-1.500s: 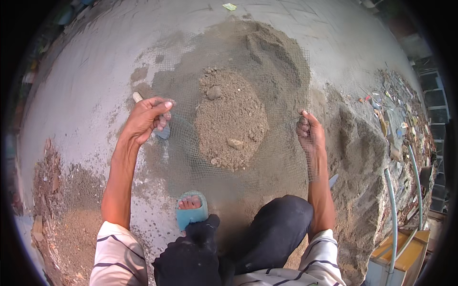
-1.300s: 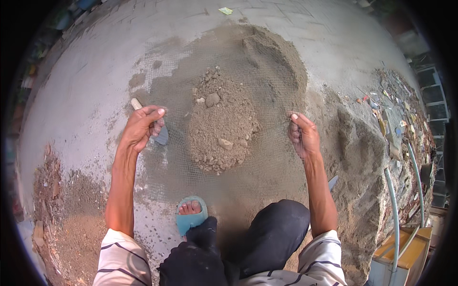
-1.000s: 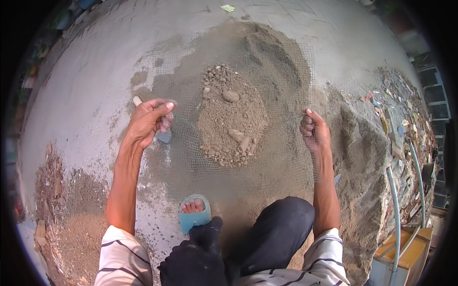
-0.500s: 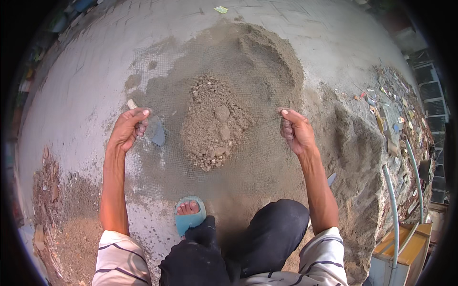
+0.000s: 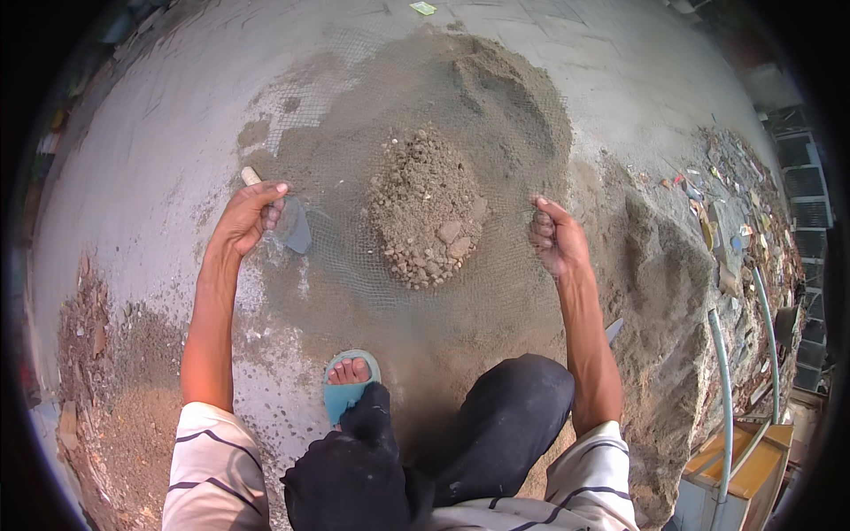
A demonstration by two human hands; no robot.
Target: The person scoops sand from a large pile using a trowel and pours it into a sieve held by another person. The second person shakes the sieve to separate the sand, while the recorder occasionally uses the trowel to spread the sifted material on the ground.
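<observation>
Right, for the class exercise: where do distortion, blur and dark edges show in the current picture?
Head view: black fills the corners, and the pale pipes at right look bowed; head view again: the wire mesh blurs into haze toward the dark trousers.

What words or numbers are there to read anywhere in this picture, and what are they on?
None can be read.
Small green-yellow scrap at the top: too small to tell if it has writing.
Coloured litter on the right: too small and blurred to read.
Wire mesh, stony heap and trowel: no writing shows.
</observation>
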